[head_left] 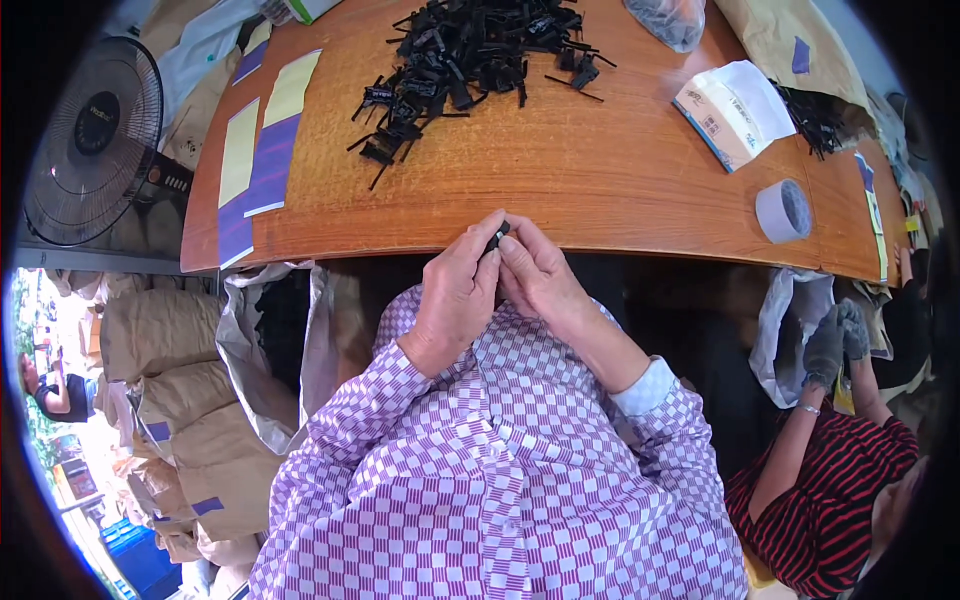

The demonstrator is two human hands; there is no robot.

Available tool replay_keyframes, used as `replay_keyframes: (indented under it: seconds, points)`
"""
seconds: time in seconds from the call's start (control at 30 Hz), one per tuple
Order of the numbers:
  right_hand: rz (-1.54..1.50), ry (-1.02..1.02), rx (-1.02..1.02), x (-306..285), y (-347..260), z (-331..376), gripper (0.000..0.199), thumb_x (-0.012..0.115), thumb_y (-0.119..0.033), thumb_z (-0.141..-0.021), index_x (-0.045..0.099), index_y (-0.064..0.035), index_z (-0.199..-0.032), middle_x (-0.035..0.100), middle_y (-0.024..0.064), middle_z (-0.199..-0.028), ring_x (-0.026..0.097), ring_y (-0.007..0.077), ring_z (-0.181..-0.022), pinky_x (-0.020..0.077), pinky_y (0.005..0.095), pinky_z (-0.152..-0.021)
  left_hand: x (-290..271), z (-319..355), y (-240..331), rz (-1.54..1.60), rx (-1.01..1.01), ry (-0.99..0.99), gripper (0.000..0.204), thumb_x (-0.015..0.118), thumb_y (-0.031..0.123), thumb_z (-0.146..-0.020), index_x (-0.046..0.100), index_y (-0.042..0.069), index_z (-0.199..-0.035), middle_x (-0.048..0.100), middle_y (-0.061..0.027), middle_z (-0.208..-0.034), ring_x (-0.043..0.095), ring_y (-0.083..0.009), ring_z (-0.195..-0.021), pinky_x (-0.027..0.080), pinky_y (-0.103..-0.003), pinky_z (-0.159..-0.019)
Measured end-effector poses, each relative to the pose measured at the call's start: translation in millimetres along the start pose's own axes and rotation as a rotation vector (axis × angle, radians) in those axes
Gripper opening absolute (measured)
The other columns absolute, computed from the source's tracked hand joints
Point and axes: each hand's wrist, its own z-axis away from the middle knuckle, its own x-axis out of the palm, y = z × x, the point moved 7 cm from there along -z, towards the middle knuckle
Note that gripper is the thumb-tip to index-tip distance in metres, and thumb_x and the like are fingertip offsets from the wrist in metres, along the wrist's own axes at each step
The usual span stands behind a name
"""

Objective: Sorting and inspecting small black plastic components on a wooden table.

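Note:
My left hand and my right hand meet at the table's near edge, above my lap. Between their fingertips they pinch a small black plastic part with a light spot on it; the fingers cover much of it, so its exact kind does not show. Farther back on the wooden table lies a heap of black plastic parts with thin arms sticking out. A few similar pieces lie loose at the heap's near and right sides.
Purple-and-yellow strips line the table's left side; a fan stands beyond. At right are a torn-open carton and a tape roll. Open sacks hang below the edge. A gloved co-worker sits at right.

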Motion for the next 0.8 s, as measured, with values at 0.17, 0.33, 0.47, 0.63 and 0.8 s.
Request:
replay_keyframes:
  seconds: [0.17, 0.33, 0.47, 0.63, 0.8]
  points:
    - [0.245, -0.062, 0.016, -1.9, 4.1, -7.1, 0.026, 0.043, -0.017, -0.098, 0.048, -0.004, -0.12, 0.047, -0.0024, -0.07, 0.043, 0.0046, -0.055, 0.0374, 0.0198, -0.049, -9.0, 2.4, -1.3, 0.035, -0.018, -0.018, 0.033, 0.053, -0.003, -0.086, 0.054, 0.0, -0.12, 0.062, -0.0186, -0.108, 0.062, -0.0272, -0.099, 0.049, -0.032, -0.082]
    - [0.859, -0.249, -0.411, -8.7, -47.8, -23.9, 0.029, 0.051, -0.023, -0.095, 0.052, -0.0028, -0.116, 0.061, 0.0091, -0.079, 0.058, 0.0164, -0.063, 0.0471, 0.0318, -0.059, -65.3, 20.7, -28.8, 0.129, -0.178, 0.164, 0.032, 0.049, -0.005, -0.088, 0.054, 0.0, -0.12, 0.059, -0.0112, -0.106, 0.064, -0.016, -0.085, 0.054, -0.026, -0.069]
    - [1.522, 0.462, -0.368, -79.5, -117.5, -65.8, 0.031, 0.059, -0.028, -0.088, 0.052, -0.007, -0.109, 0.065, 0.019, -0.088, 0.063, 0.0359, -0.081, 0.0492, 0.0426, -0.065, -181.8, 53.4, -73.9, -0.123, -0.139, 0.463, 0.038, 0.046, -0.007, -0.087, 0.053, 0.002, -0.123, 0.059, -0.0095, -0.11, 0.062, -0.0124, -0.072, 0.049, -0.022, -0.062]
    - [1.832, 0.549, -0.456, -130.9, -129.7, -106.0, 0.023, 0.058, -0.026, -0.088, 0.051, -0.0101, -0.102, 0.063, 0.0194, -0.072, 0.063, 0.0369, -0.069, 0.0485, 0.0471, -0.058, -238.4, 84.9, -108.2, -0.528, -0.367, 0.278, 0.037, 0.053, 0.005, -0.087, 0.051, 0.008, -0.124, 0.058, -0.0157, -0.111, 0.063, -0.0253, -0.076, 0.05, -0.034, -0.068]
    - [1.849, 0.532, -0.509, -105.1, -121.1, -107.1, 0.017, 0.056, -0.021, -0.089, 0.052, -0.0057, -0.095, 0.062, 0.0221, -0.073, 0.061, 0.0378, -0.065, 0.0475, 0.0457, -0.054, -227.0, 84.1, -78.5, -0.879, -0.168, 0.374, 0.036, 0.056, 0.006, -0.085, 0.052, 0.006, -0.12, 0.055, -0.0152, -0.113, 0.053, -0.0325, -0.105, 0.043, -0.043, -0.087]
